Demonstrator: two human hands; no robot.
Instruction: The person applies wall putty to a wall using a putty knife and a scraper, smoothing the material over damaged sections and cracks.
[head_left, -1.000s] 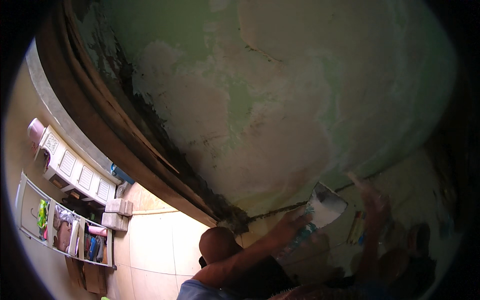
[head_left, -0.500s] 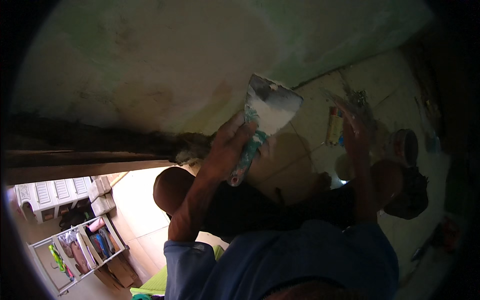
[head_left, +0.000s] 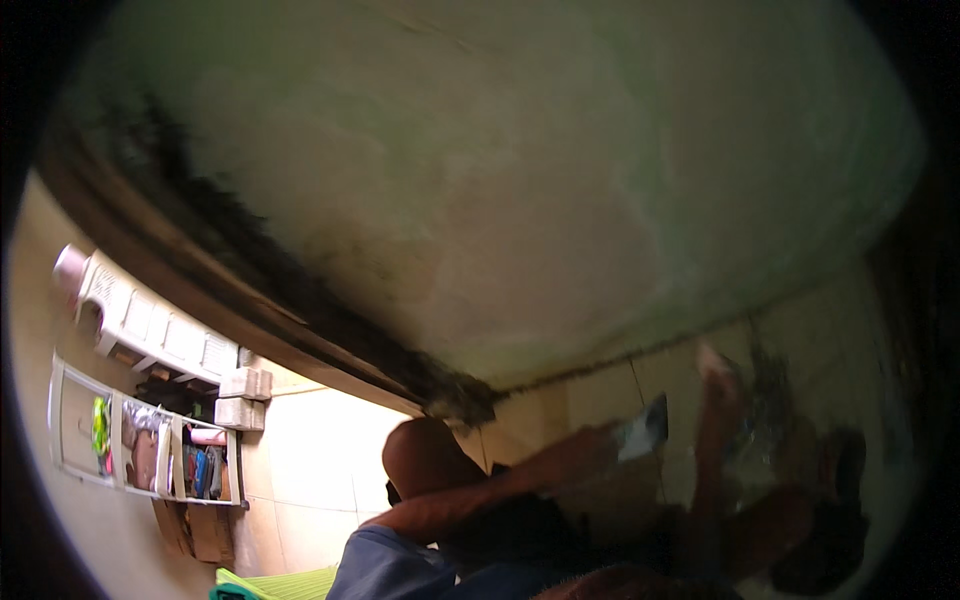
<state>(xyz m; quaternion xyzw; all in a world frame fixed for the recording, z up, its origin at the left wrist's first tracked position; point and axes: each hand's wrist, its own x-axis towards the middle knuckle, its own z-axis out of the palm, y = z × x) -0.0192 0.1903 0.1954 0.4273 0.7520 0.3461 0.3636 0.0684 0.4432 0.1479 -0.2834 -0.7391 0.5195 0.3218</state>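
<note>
My left arm reaches across to the right, and my left hand [head_left: 592, 442] is closed round a putty knife [head_left: 643, 430]. The knife's wide metal blade carries pale filler and sits low over the tiled floor, below the wall. To its right my right hand [head_left: 718, 382] is lifted in front of the floor, near the foot of the wall. Motion and dim light smear its fingers, so I cannot make out what it holds, if anything. Ahead stands a patchy green and beige wall [head_left: 540, 230], with neither hand touching it.
Dark, rough material [head_left: 462, 398] lies where a wooden frame [head_left: 270, 320] meets the wall's base. Beyond the frame are a white rack [head_left: 57, 410], white plastic furniture [head_left: 165, 325], stacked blocks [head_left: 242, 398] and a cardboard box [head_left: 210, 530]. My bent knee [head_left: 425, 460] is near the frame.
The view has tilted up, showing more wall. My left hand has carried the putty knife right, away from my body, and its blade now points right. My right hand remains raised on the right.
</note>
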